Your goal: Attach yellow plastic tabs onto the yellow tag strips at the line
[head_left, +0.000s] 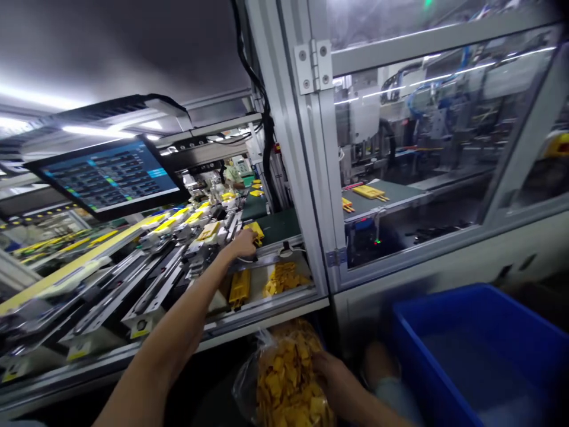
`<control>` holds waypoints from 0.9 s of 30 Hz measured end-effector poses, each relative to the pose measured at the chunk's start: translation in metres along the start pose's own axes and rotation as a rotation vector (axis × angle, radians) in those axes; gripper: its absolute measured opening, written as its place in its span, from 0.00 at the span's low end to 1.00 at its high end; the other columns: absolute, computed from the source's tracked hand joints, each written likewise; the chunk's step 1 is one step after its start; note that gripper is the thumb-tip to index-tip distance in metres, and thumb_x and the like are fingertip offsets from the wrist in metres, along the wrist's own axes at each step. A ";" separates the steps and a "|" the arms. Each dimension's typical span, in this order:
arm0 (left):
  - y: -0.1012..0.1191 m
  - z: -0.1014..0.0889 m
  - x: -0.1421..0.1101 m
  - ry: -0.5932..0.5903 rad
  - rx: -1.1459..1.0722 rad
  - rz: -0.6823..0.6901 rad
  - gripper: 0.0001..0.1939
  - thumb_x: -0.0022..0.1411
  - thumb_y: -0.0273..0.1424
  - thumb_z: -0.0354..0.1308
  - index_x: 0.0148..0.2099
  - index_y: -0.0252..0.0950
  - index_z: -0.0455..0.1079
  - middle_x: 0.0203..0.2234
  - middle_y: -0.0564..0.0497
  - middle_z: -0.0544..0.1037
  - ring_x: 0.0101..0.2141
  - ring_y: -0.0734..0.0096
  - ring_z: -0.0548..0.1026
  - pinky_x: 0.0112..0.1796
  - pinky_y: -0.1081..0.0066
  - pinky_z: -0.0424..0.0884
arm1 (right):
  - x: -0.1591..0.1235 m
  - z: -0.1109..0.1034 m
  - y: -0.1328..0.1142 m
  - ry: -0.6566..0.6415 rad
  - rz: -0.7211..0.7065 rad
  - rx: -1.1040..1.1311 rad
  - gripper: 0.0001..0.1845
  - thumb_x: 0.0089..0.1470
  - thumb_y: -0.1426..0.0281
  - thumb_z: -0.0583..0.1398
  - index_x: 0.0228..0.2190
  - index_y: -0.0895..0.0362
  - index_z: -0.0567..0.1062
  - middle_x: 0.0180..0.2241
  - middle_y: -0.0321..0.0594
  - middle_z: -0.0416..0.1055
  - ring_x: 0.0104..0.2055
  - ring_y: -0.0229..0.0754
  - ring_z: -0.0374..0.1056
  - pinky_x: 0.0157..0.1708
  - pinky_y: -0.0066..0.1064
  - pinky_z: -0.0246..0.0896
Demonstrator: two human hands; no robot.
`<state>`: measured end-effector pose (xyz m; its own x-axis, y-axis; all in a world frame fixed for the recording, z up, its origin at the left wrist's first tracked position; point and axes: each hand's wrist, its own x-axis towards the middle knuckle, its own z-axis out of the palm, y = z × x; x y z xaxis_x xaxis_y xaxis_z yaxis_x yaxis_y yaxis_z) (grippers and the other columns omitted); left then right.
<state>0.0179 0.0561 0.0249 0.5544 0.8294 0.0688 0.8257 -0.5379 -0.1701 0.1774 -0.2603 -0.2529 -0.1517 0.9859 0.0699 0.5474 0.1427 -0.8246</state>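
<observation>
My left hand (244, 244) stretches forward to the dark green conveyor belt (280, 226), its fingers closed on the near edge of a yellow plastic part (255, 231). Down by my lap, my right hand (332, 376) presses its curled fingers against the side of a clear plastic bag (288, 379) full of small yellow pieces. Some of those fingertips are hidden against the bag. Between the two hands, on a ledge, lie a pile of small yellow pieces (284, 279) and a stack of long yellow parts (240, 286).
A blue bin (444, 350) stands at the lower right. An aluminium post (306, 142) rises beside the belt, with a windowed machine enclosure (422, 148) to its right. On the left are metal fixture rails (153, 290) below a monitor (115, 176).
</observation>
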 end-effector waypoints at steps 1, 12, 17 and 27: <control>0.007 0.004 -0.010 0.023 0.008 0.084 0.34 0.45 0.22 0.59 0.59 0.30 0.69 0.52 0.37 0.73 0.54 0.51 0.69 0.58 0.59 0.60 | -0.006 -0.009 -0.001 0.031 -0.005 0.033 0.16 0.45 0.80 0.52 0.33 0.57 0.76 0.40 0.44 0.75 0.44 0.45 0.71 0.44 0.29 0.64; 0.080 0.014 -0.080 0.711 -0.589 0.182 0.13 0.66 0.27 0.52 0.50 0.34 0.71 0.44 0.44 0.76 0.47 0.62 0.73 0.52 0.61 0.69 | -0.041 -0.077 0.004 0.317 0.283 0.833 0.26 0.45 0.54 0.67 0.41 0.58 0.76 0.28 0.38 0.72 0.25 0.39 0.65 0.25 0.30 0.61; 0.149 0.044 -0.156 0.631 -1.519 -0.156 0.21 0.54 0.34 0.67 0.50 0.35 0.71 0.40 0.48 0.80 0.38 0.64 0.78 0.41 0.67 0.75 | -0.059 -0.104 0.002 0.348 0.408 1.102 0.26 0.42 0.49 0.70 0.24 0.57 0.70 0.18 0.33 0.64 0.18 0.34 0.59 0.16 0.25 0.50; 0.268 0.169 -0.276 -0.562 -2.071 -0.436 0.24 0.37 0.29 0.75 0.40 0.30 0.75 0.30 0.47 0.81 0.29 0.68 0.77 0.34 0.71 0.72 | -0.077 -0.122 -0.016 0.332 0.382 0.471 0.24 0.45 0.55 0.69 0.36 0.63 0.80 0.20 0.30 0.67 0.20 0.29 0.55 0.20 0.21 0.48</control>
<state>0.0689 -0.2917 -0.2054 0.5923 0.6483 -0.4784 -0.0183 0.6044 0.7965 0.2806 -0.3276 -0.1762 0.2822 0.9446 -0.1677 0.0852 -0.1988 -0.9763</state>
